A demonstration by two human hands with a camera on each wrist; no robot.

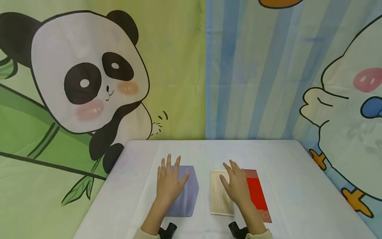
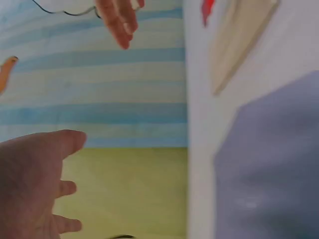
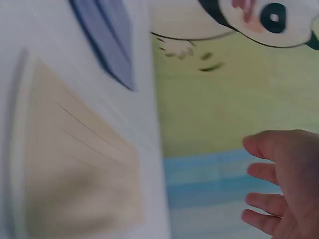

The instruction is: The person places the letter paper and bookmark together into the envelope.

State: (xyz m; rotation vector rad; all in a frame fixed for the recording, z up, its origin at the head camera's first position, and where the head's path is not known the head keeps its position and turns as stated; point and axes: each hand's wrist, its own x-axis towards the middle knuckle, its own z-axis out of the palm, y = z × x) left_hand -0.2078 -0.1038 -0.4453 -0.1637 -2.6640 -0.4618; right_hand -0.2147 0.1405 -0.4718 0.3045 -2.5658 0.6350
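Observation:
My left hand [image 1: 169,186] is held with its fingers spread over a flat purple-grey sheet [image 1: 188,196] with cut corners. In the left wrist view that sheet [image 2: 274,164] lies below the hand, which holds nothing. My right hand [image 1: 238,186], fingers extended, hovers over a beige rectangular board [image 1: 220,199] with lengthwise grooves. Its forearm partly covers a red strip [image 1: 257,192] with speckled, paler red ends, lying right beside the board. The right wrist view shows the beige board [image 3: 84,169] close below the empty right hand [image 3: 294,184].
A white-covered table [image 1: 298,199] bears all three flat things. Behind it hangs a curtain with a panda [image 1: 89,73] on green at left and blue stripes [image 1: 250,73] at right. Black wrist mounts [image 1: 168,230] sit at both wrists.

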